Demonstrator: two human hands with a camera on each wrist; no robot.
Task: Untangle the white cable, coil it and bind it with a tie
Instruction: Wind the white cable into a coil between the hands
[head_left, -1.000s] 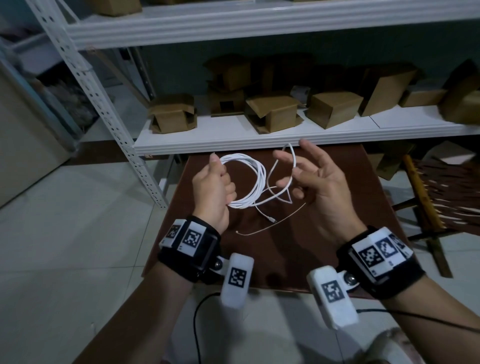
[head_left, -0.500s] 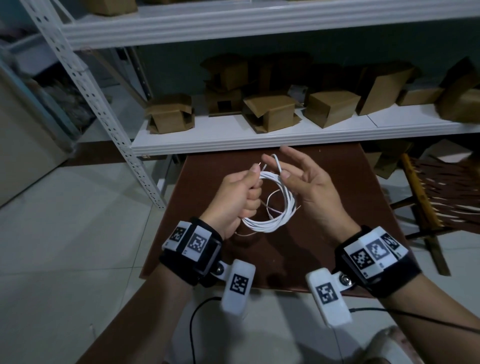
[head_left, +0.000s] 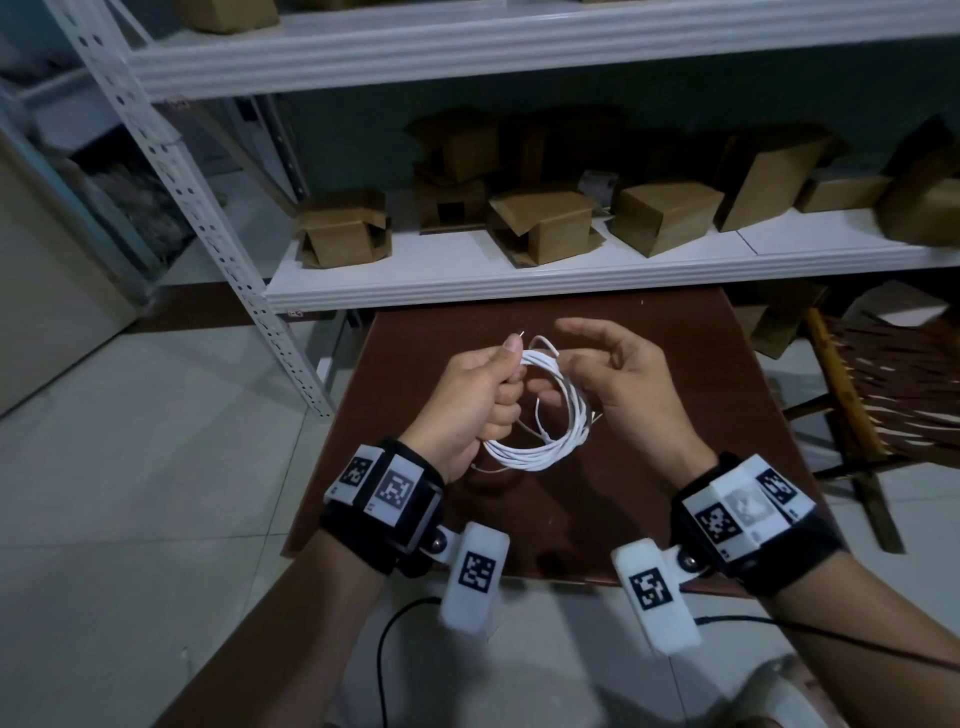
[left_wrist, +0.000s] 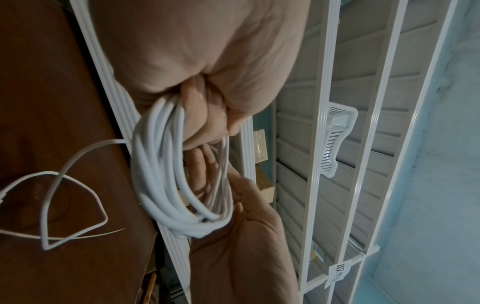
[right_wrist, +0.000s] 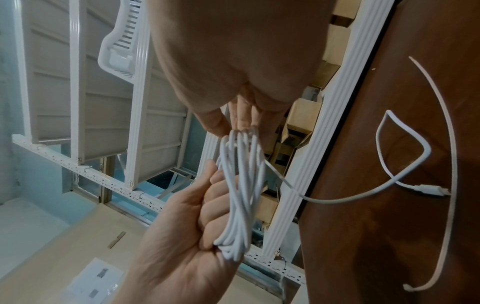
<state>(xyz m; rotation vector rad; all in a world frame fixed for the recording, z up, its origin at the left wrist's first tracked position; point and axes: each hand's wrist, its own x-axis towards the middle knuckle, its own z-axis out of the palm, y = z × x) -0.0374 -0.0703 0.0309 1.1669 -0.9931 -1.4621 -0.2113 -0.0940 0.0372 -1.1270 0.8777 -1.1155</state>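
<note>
The left hand is curled tight round one side of the white cable, so that part of the coil is hidden inside the fist; the right hand is at the far side of the coil with its fingers loosely bent; in the right wrist view the fingertips touch the top of the loops, but I cannot tell if they pinch them. The coil hangs in the air between the two hands, above the brown bench; one loose end of the cable drops down to the bench, and its plug lies flat there. A thin white tie lies on the bench near the plug in a long curve; in the head view it is mostly hidden behind the hands. Behind the bench stands a white shelf with brown cardboard boxes on it; the boxes at the back are dark and hard to make out. A wooden chair is at the right, cut off by the edge.
</note>
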